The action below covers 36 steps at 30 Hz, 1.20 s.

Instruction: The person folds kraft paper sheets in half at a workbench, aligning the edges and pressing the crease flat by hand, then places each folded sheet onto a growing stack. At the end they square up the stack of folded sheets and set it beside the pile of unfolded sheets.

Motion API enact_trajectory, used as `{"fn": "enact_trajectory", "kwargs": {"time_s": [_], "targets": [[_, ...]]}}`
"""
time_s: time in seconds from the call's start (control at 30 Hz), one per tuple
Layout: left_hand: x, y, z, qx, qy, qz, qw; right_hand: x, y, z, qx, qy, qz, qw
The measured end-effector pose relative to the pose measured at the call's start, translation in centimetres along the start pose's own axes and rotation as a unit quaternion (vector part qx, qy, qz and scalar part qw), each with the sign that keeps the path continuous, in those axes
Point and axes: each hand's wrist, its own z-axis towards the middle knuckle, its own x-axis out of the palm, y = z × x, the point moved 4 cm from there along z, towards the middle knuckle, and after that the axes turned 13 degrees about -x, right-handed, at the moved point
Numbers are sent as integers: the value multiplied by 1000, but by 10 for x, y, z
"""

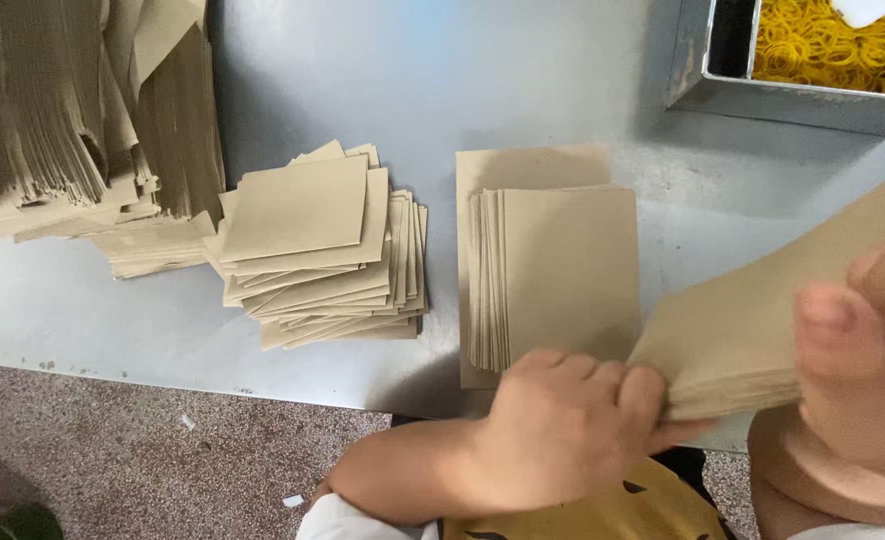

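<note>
My right hand [858, 350] grips a thick bundle of brown paper envelopes [763, 320] at the right, thumb on top. My left hand [573, 415] pinches the near left corner of that same bundle with curled fingers. Just left of the bundle, a neat fanned stack of brown envelopes [553, 275] lies on the grey table [523, 80], partly hidden by my left hand at its near edge.
A loose, skewed pile of envelopes [323, 245] lies left of centre. A tall heap of brown paper [73, 130] fills the far left. A metal tray [753, 95] with yellow rubber bands [823, 45] stands at the back right. Speckled floor [113, 450] shows below the table edge.
</note>
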Motion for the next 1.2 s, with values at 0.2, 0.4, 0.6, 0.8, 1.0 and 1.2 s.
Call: {"fn": "enact_trajectory", "kwargs": {"time_s": [0.2, 0.4, 0.6, 0.8, 1.0, 1.2], "targets": [[0, 7, -22, -48, 60, 6, 997, 16, 22, 50, -55, 58, -17, 997], [0, 82, -32, -241, 135, 58, 959, 133, 13, 108, -127, 193, -10, 973], [14, 101, -36, -275, 86, 103, 952, 199, -1, 90, -155, 157, -93, 971], [-19, 124, -38, -272, 75, 4, 959, 194, 0, 103, -225, 198, -85, 950], [-97, 210, -23, -225, 73, 344, 909, 104, -5, 97, -149, 138, 172, 964], [-81, 241, -20, -364, 401, 299, 786, 80, -48, 40, 32, 172, 227, 958]]}}
